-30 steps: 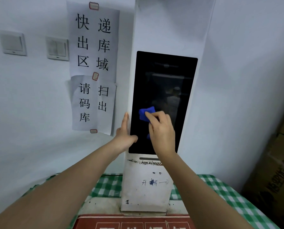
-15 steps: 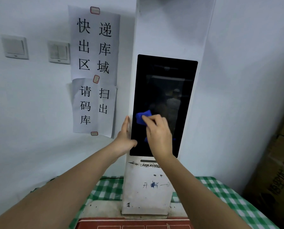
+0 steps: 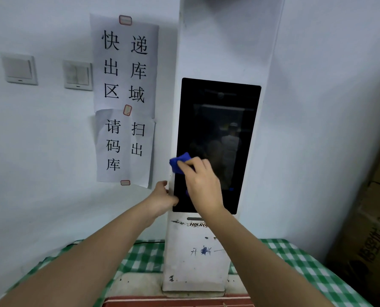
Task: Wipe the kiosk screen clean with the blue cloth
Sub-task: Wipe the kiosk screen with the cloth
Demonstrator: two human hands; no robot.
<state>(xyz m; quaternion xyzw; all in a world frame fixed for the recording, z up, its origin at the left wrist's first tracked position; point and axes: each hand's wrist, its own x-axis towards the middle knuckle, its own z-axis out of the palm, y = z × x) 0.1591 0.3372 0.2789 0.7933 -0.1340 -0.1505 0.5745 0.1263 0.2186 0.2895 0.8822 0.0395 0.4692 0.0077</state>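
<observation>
A tall white kiosk (image 3: 197,258) stands against the wall, with a dark, unlit screen (image 3: 220,120) set in its front. My right hand (image 3: 203,185) presses a small blue cloth (image 3: 179,162) against the screen's lower left edge; the cloth pokes out past my fingertips. My left hand (image 3: 162,199) grips the kiosk's left side near the screen's bottom corner, thumb on the front.
Paper signs (image 3: 124,100) with Chinese characters hang on the wall left of the kiosk, beside two light switches (image 3: 77,74). The kiosk stands on a green checked tablecloth (image 3: 299,262). Cardboard boxes (image 3: 366,240) are stacked at the right. A red box edge (image 3: 175,302) lies below.
My right hand has slid the blue cloth leftward, from inside the lower screen to its left edge. My left hand's fingers have curled further round the kiosk's side.
</observation>
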